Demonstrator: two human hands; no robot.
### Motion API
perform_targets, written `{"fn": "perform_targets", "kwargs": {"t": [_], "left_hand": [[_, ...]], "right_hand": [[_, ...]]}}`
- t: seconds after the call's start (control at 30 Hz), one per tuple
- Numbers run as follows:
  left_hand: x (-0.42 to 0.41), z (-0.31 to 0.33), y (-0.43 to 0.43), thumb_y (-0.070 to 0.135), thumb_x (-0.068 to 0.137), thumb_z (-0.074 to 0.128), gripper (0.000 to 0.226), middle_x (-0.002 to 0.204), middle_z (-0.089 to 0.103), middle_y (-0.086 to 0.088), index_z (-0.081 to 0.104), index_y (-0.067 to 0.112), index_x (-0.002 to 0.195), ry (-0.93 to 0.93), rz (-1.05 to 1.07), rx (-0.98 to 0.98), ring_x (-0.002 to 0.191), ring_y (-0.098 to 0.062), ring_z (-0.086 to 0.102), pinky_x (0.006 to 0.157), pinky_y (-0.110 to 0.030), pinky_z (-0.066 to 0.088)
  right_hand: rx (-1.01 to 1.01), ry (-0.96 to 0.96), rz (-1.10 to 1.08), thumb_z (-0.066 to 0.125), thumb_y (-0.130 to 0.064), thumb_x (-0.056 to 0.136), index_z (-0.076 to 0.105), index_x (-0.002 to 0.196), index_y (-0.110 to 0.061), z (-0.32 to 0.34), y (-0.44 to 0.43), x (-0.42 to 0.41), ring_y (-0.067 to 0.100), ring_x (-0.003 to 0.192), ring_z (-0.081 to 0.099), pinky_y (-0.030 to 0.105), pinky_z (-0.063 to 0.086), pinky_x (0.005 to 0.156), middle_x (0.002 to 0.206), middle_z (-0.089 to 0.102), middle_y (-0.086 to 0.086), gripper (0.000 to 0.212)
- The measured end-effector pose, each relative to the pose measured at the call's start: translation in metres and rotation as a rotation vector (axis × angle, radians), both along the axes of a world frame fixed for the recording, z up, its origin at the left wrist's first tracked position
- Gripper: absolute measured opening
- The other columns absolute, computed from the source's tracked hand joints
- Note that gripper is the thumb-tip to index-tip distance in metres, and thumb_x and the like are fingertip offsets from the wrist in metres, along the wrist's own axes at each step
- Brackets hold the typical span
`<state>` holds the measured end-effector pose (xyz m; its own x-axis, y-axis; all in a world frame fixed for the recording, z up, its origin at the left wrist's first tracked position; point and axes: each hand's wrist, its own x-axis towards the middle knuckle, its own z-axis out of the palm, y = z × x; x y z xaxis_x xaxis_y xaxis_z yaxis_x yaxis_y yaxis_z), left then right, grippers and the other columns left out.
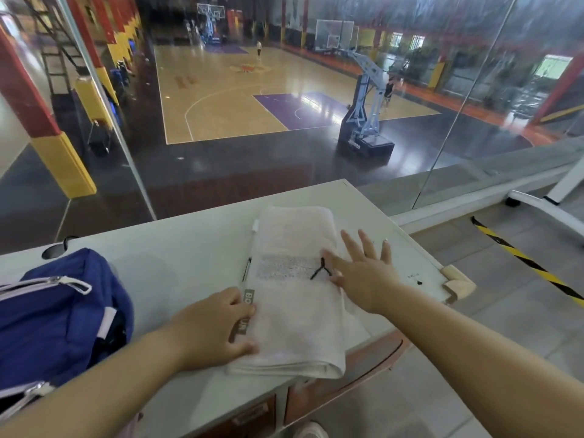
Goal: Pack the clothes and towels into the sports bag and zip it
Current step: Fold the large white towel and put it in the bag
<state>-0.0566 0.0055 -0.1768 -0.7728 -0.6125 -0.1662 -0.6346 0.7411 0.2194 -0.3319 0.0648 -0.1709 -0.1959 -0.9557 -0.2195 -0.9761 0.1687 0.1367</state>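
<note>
Sports bag [57, 314]: blue fabric, soft and slumped, at the worktop's left end, running off the near-left edge. Pale zip tape with a white pull [76, 284] on top. The mouth on its right side gapes; the inside is dark and its contents cannot be made out.
Worktop [177, 257]: smooth white board, with its far edge against a glass wall.
Left hand [208, 327]: just right of the bag, palm down. The lightly bent fingers and thumb touch the towel's left edge beside the grey label; nothing is gripped. Whether any fingertip sits under the fold cannot be told.
Pen [246, 269]: slim and dark-tipped, lying along the towel's left edge, beyond the left hand.
Towel [294, 311]: white terry, folded into a long thick rectangle. It lies on the worktop's right half, outside the bag, with its near end reaching the near edge. It carries a grey woven label [248, 306], a faint grey printed patch and a small black loop [320, 268].
Right hand [363, 273]: flat, fingers straight and spread, resting on the towel's right side next to the black loop. The outer fingers pass over the towel's right edge, and it holds nothing.
Corner guard [456, 284]: cream foam, rounded, on the worktop's right corner.
</note>
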Motion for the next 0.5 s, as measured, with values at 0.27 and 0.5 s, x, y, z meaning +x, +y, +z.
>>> {"fn": "perform_targets", "kwargs": {"t": [0.27,0.5], "left_hand": [[0.012,-0.023,0.032,0.059,0.084,0.042,0.051,0.136,0.043,0.011,0.055,0.032,0.125,0.322,-0.173,-0.052,0.123,0.003,0.029,0.103,-0.022,0.038],[0.017,-0.031,0.054,0.075,0.072,0.044,0.069,0.116,0.065,0.006,0.067,0.023,0.111,0.324,-0.161,-0.208,0.108,-0.009,0.058,0.086,-0.024,0.053]], "right_hand": [[-0.087,-0.107,0.42,0.043,-0.032,0.095,0.007,0.146,-0.043,-0.008,0.074,0.009,0.022,0.146,-0.004,0.056,-0.003,0.114,0.159,0.004,-0.008,0.064],[-0.106,-0.151,0.378,0.051,-0.05,0.089,0.014,0.148,-0.037,-0.025,0.096,0.021,0.021,0.146,0.001,0.053,0.0,0.114,0.159,0.006,-0.006,0.071]]}}
